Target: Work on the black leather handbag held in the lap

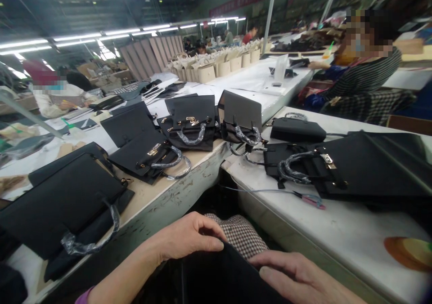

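Note:
On my lap, at the bottom of the head view, lies a black bag (pixel 222 277), dark and only partly in frame. My left hand (pixel 185 239) pinches its upper edge between thumb and fingers. Farther right, my right hand (pixel 293 272) grips the same edge with thumb and fingers closed on it. The bag's lower part is out of frame. Nearest on the left table is a large black handbag (pixel 67 196) with plastic-wrapped handles. To the right, another black handbag (pixel 367 164) with a gold clasp lies on its side.
Several black handbags, among them one with a clasp (pixel 192 119), stand along the left table edge (pixel 202 169). A pink-handled tool (pixel 312 201) lies on the right table (pixel 290 223). Cream bags (pixel 232 61) line up farther back. Co-workers sit at left and right.

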Available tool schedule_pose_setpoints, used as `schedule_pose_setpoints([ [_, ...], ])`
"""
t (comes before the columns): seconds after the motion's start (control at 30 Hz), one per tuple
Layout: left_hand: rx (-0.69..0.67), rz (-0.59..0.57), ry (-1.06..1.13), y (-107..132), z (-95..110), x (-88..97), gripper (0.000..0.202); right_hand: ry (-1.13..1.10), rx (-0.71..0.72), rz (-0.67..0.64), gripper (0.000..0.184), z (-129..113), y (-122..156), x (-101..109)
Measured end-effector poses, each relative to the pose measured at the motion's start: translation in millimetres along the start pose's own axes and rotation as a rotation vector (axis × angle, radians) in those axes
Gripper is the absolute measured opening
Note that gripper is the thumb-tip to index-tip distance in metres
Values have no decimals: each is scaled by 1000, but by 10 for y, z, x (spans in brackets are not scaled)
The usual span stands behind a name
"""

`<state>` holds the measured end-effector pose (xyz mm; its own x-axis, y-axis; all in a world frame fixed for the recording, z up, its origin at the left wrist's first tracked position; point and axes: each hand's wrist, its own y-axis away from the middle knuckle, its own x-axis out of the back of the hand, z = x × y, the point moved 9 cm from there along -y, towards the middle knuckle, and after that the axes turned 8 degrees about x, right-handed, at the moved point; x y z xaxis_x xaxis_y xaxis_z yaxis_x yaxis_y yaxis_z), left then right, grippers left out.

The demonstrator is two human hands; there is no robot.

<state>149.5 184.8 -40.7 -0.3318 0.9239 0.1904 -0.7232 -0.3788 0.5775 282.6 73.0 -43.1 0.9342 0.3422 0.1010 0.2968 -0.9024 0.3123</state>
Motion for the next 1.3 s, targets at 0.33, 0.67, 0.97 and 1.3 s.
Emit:
schedule_pose_setpoints([
  [0.33, 114, 135, -57, -93, -23, -30, 17, -149, -39, -6, 44, 90, 27, 32],
  [0.67, 88, 40, -28, -330, -16, -101, 15, -144, -142, 45, 33, 199, 204, 191],
  [0.97, 49, -31, 5, -320, 40, -137, 18, 30, -111, 3, 34, 135, 134, 235],
  [1.3, 23, 17, 35, -263, 17, -111, 19, 250, 8, -48, 33, -56, 182, 231],
])
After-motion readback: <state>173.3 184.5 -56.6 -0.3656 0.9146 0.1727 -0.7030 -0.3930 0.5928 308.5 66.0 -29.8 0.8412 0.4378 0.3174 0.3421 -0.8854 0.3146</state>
